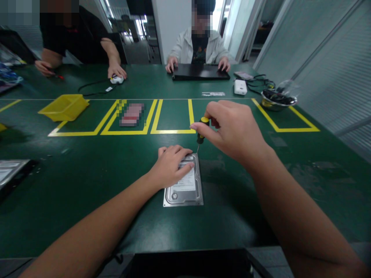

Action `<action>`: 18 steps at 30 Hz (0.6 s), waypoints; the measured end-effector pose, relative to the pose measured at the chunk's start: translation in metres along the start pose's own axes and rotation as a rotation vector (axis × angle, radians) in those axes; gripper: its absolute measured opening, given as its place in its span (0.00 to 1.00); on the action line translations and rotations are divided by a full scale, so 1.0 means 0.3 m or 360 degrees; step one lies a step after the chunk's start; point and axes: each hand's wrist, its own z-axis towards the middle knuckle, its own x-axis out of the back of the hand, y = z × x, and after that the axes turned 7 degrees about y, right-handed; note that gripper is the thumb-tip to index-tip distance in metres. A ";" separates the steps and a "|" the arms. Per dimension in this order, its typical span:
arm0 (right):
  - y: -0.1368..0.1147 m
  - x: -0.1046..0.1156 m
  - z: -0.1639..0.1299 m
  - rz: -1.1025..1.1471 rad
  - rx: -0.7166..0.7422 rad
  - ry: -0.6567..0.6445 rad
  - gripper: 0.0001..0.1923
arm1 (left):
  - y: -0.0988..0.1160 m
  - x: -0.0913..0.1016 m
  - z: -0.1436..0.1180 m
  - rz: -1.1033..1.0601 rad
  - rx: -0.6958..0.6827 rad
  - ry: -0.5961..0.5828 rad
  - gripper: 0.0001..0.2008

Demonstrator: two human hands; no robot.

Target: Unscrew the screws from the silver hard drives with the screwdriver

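Note:
A silver hard drive (189, 189) with a white label lies flat on the green table, centred before me. My left hand (173, 166) presses over its upper left part, fingers draped past the far left edge and thumb on the label. In my right hand (234, 125), the thumb and fingers are closed round the yellow and black handle of a screwdriver (201, 133). The shaft points down, and its tip is at the drive's far right corner. Whether the tip sits in a screw is too small to tell.
A yellow bin (66, 108) stands at the left, near yellow tape outlines. Another drive-like metal device (13, 172) lies at the left edge. At the right rear are a metal bowl (278, 103) with dark contents and a white box (240, 87). Two people work across the table.

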 end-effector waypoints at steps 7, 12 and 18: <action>-0.006 -0.011 0.002 0.0216 -0.0001 0.0031 0.12 | -0.001 -0.001 0.000 -0.0001 0.0003 -0.0003 0.19; -0.007 -0.021 -0.001 0.0405 -0.0045 0.0073 0.08 | 0.001 -0.001 0.000 -0.0007 0.0008 -0.0006 0.20; 0.006 -0.026 0.004 0.0465 0.0124 0.0022 0.08 | 0.000 -0.001 0.000 0.0005 0.0016 -0.0012 0.20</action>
